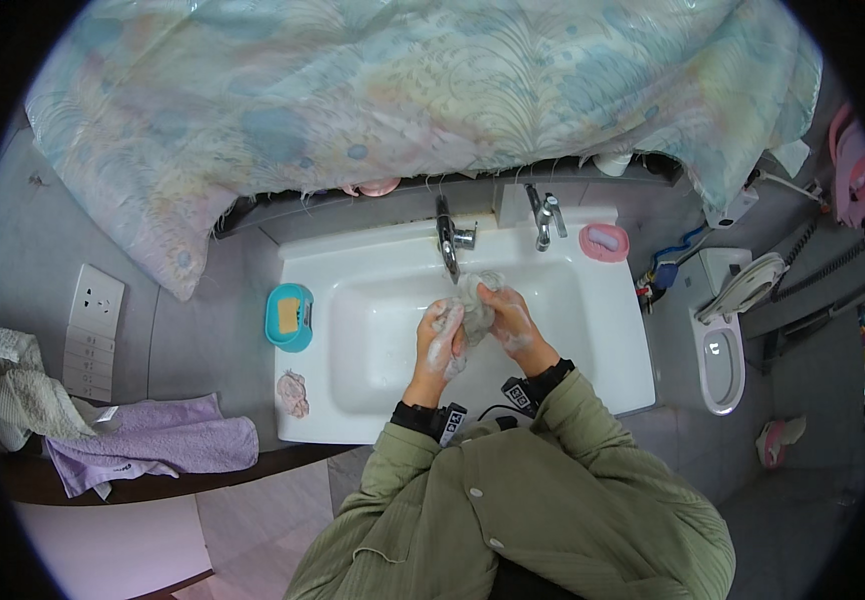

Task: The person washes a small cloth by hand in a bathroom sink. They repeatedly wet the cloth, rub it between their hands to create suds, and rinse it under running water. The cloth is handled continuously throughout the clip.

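Note:
A bunched, soapy grey-white cloth (472,308) is between my hands over the white sink basin (363,365), below the spout of a chrome faucet (448,235). My left hand (437,348) closes round its left side, the thumb lying along it. My right hand (516,325) grips the right side with bent fingers. White lather covers parts of both hands. The cloth's exact kind cannot be made out in its folds.
A turquoise soap dish (275,318) with a yellow bar and a crumpled pinkish cloth (293,394) lie on the left rim. A pink soap dish (621,254) and second chrome tap (543,220) are at right. Towels (168,435) lie far left; a toilet (721,375) stands right.

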`<state>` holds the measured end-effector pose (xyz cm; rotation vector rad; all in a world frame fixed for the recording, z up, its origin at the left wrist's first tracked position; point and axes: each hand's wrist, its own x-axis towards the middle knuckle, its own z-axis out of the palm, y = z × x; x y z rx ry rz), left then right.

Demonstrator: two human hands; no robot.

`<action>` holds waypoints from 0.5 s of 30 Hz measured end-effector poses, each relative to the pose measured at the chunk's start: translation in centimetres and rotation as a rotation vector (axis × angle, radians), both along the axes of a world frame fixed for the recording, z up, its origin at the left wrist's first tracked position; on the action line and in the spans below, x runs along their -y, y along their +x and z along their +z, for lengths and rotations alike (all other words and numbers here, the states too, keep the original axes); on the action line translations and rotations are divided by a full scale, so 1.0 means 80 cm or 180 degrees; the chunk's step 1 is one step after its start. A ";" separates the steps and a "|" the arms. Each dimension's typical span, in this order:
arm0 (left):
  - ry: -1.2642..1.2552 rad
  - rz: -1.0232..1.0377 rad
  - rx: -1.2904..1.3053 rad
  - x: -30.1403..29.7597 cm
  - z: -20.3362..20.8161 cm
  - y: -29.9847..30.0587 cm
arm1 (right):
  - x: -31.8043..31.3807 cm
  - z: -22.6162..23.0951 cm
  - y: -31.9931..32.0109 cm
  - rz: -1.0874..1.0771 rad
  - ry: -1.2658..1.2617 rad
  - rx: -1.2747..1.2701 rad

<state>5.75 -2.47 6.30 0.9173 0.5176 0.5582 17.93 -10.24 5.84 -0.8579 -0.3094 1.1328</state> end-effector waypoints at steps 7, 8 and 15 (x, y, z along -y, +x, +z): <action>-0.0278 0.0445 0.0012 -0.006 0.003 -0.006 | 0.004 -0.008 0.012 0.0390 0.0131 -0.0438; -0.0234 0.0489 -0.0007 -0.007 0.003 -0.007 | 0.005 -0.007 0.010 0.0460 0.0364 -0.0585; -0.0064 0.0308 -0.0260 -0.005 0.006 -0.010 | 0.002 0.001 0.000 0.0259 0.0556 -0.0987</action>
